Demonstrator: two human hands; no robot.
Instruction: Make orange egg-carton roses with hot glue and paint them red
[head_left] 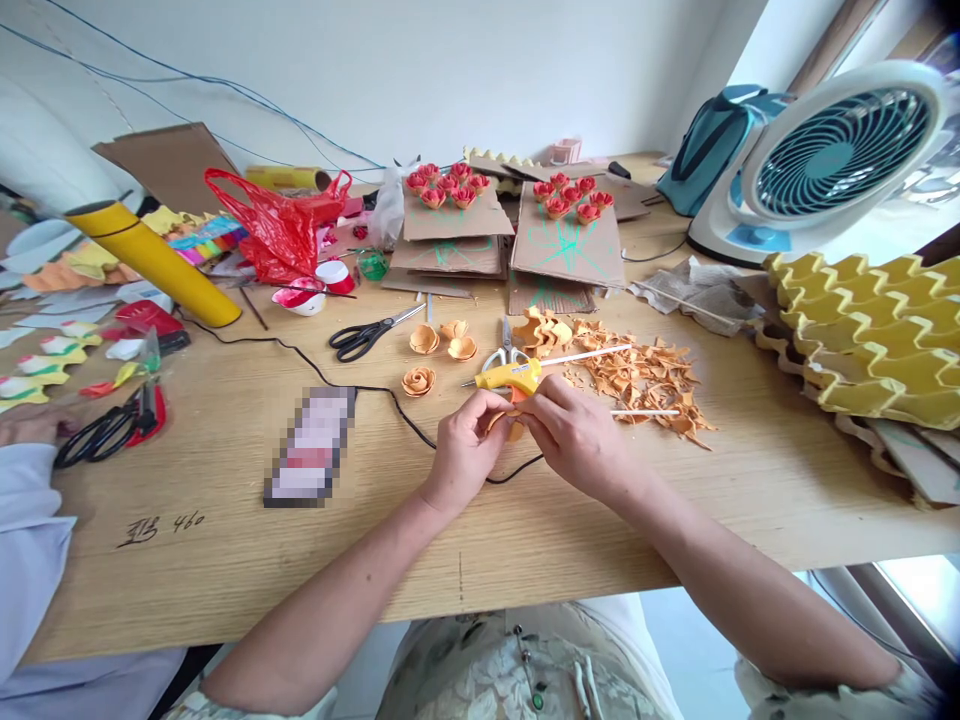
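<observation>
Near the middle of the table, my left hand [466, 447] and my right hand [574, 432] meet, both with closed fingers around a small orange piece [516, 396] that they partly hide. Just beyond my fingertips lies a yellow glue gun [510, 377], its nozzle pointing left. White-handled scissors [506, 345] rest behind it. To the left sit an orange rolled flower [418, 381] and several orange cups [462, 347]. A heap of orange scraps [645, 375] spreads to the right, with white glue sticks [646, 412] by it.
Black scissors [371, 335] and a blurred phone [319, 445] lie left. Cardboard with red flowers [566, 245] stands behind. Yellow egg trays [862, 340] and a fan [832, 160] are right. A cable [307, 360] crosses the table. Another person's sleeve [30, 540] is far left.
</observation>
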